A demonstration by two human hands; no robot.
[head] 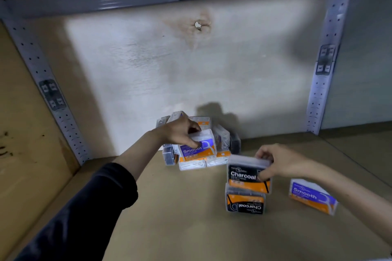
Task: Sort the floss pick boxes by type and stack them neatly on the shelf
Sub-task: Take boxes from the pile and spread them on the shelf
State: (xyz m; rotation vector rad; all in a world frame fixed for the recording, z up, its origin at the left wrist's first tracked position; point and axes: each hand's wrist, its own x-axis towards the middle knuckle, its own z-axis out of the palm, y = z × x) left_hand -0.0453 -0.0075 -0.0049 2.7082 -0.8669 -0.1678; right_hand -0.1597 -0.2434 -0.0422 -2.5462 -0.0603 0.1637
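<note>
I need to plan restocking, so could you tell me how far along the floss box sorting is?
Early. Done: one Charcoal box and one Smooth box set apart. In hand: right hand stacks a second Charcoal; left hand takes a Smooth. Left: the mixed pile.

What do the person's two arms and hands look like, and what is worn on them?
The left arm wears a dark, near-black long sleeve pushed up, so the forearm is bare. The right arm shows no sleeve within the picture. The left hand and right hand are bare: no gloves, and no rings or watch visible.
</note>
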